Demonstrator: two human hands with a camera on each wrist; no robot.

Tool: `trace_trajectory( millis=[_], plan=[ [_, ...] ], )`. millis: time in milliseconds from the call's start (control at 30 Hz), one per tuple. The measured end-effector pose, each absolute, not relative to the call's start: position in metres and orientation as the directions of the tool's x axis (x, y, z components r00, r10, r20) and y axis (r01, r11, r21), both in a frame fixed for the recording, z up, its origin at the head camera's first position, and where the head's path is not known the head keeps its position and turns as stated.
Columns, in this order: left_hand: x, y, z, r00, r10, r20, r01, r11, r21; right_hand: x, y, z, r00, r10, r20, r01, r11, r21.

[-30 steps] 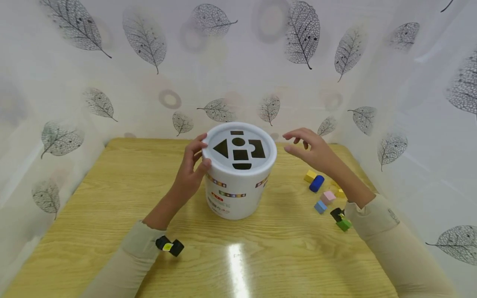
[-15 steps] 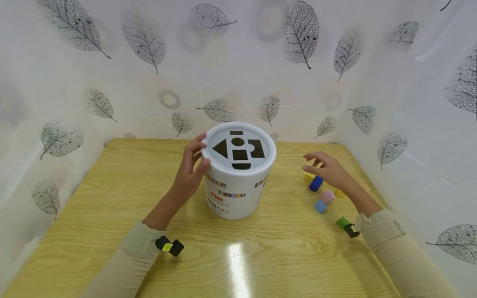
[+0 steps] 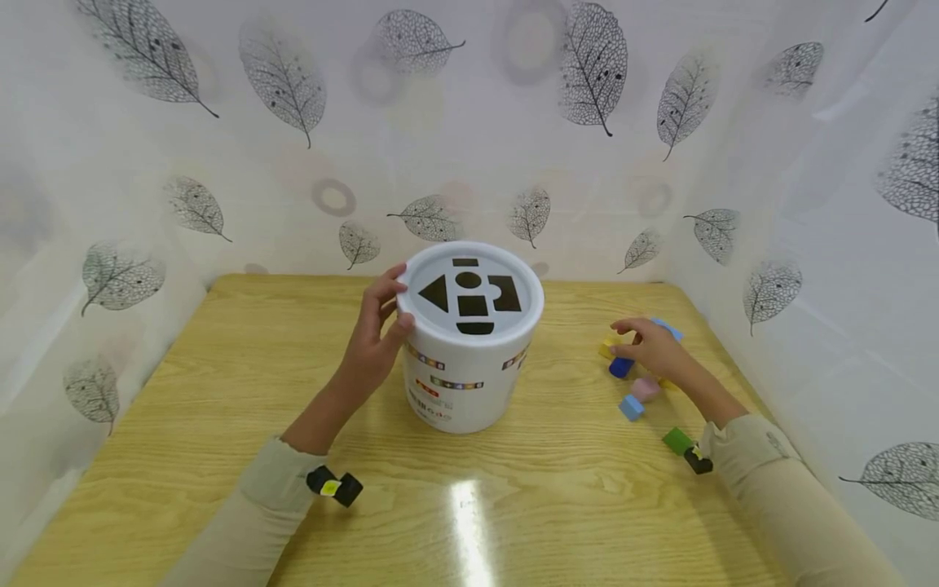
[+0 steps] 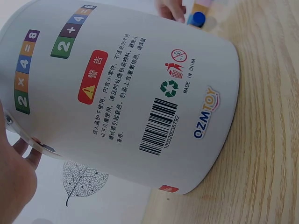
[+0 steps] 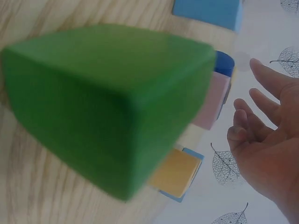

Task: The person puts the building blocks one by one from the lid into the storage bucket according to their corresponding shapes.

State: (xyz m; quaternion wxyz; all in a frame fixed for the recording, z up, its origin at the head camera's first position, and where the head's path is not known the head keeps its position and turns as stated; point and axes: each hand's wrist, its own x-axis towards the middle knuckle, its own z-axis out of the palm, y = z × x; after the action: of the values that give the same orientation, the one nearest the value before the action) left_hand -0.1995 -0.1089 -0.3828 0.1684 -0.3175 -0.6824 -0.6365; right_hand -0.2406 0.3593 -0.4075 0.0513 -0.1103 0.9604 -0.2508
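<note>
A white shape-sorter bucket (image 3: 458, 391) stands upright, its lid (image 3: 440, 324) cut with dark shaped holes. My left hand (image 3: 370, 346) holds its left rim, thumb toward the front and fingers farther back. In the left wrist view the printed bucket wall (image 4: 131, 93) fills most of the picture. To the right, my right hand (image 3: 660, 350) hovers with loosely bent fingers over a blue cylinder (image 3: 620, 368) and a yellow block (image 3: 606, 346); nothing shows between thumb and fingers. The right wrist view has those fingers apart, beyond a pink block (image 5: 212, 102) and a large near green block (image 5: 107, 93).
Near the right hand lie a light blue cube (image 3: 631, 408) and, farther back, another blue block (image 3: 667, 328). A yellow-orange block (image 5: 175, 172) shows in the right wrist view. The wooden table (image 3: 469, 489) meets a leaf-printed curtain (image 3: 469, 122) at the back and sides.
My right hand has moved from beside the bucket's lid rightward and down to the blocks. The blue block at the back has come into sight. The left hand keeps its place on the rim.
</note>
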Motion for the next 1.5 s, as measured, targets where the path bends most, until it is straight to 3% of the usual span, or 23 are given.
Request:
trace_trajectory(
  millis=[533, 933, 1167, 1500],
  plan=[
    [-0.200, -0.109, -0.383, -0.742, 0.217, 0.634, 0.648, -0.009, 0.762, -0.248, 0.362, -0.420, -0.977, -0.186, -0.101, -0.127, 0.897, -0.424],
    [-0.201, -0.109, -0.384, -0.738, 0.213, 0.640, 0.653, -0.009, 0.757, -0.245, 0.359, -0.416, -0.979, -0.199, -0.050, -0.155, 0.876, -0.457],
    [-0.202, -0.109, -0.384, -0.731, 0.210, 0.649, 0.662, -0.011, 0.749, -0.241, 0.350, -0.399, -0.968, -0.249, 0.043, -0.237, 0.838, -0.491],
    [-0.203, -0.109, -0.385, -0.733, 0.209, 0.648, 0.661, -0.011, 0.751, -0.225, 0.322, -0.351, -0.959, -0.273, 0.081, -0.275, 0.814, -0.512]
  ],
)
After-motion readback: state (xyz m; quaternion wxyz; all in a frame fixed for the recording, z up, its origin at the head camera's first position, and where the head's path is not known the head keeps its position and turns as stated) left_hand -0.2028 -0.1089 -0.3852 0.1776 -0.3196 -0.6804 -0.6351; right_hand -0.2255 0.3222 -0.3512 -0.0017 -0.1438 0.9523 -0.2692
